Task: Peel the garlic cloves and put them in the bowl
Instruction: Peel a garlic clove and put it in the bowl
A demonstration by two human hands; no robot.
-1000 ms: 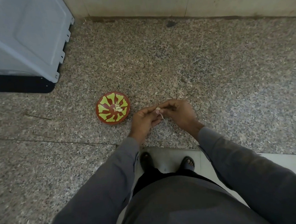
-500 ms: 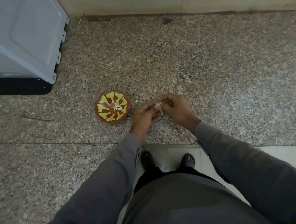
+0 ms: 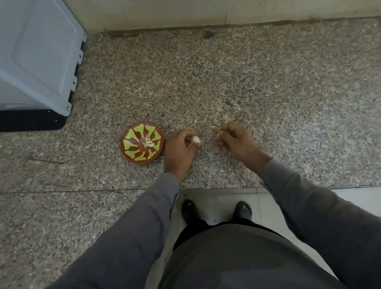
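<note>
Garlic [image 3: 195, 140] sits gripped in left hand [image 3: 180, 147]; right hand [image 3: 235, 139] pinches a peel scrap [image 3: 220, 132].

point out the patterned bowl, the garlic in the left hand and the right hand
red bowl with yellow-green pattern [image 3: 129, 135], head view, bare upper-left rim
pale garlic piece [image 3: 195, 140], head view, its rounded middle
right hand [image 3: 235, 139], head view, back of the hand

A home kitchen, by the look of it. A speckled granite counter [image 3: 248, 77] runs to a tiled wall [image 3: 197, 4], and a grey appliance [image 3: 21, 57] stands at its corner.
</note>
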